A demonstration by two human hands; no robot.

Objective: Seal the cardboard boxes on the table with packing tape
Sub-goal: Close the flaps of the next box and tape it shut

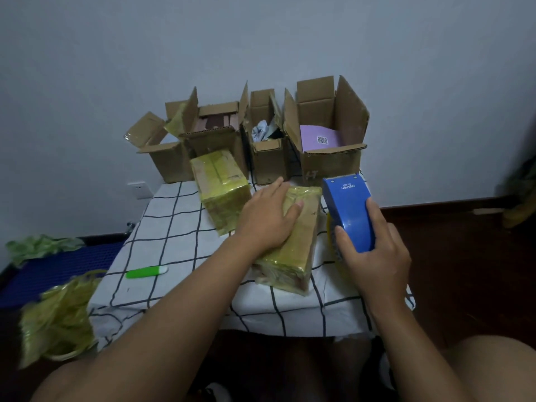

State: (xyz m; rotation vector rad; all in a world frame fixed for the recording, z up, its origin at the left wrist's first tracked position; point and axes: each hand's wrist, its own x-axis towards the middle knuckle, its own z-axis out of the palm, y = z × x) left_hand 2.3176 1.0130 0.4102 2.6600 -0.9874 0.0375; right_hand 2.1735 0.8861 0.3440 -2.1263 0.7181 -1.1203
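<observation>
Cardboard, sealed: two taped boxes on the table (162, 227); near box (293, 242) at front centre, second taped box (220, 187) just behind it.
Left hand (266, 216): fingers straight, pressing flat on the near box.
Right hand (374, 256): grips the blue tape dispenser (348, 210), just beside that box.
Outstanding: four open boxes (327, 134) at the back, flaps up.
Progress: judged about one third.

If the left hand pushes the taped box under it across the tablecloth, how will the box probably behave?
The taped box lies flat on a long side, so it probably will not tip. Its glossy tape wrap looks smooth and may slip under the left hand. The tablecloth is loose fabric and could bunch as the box slides.
</observation>
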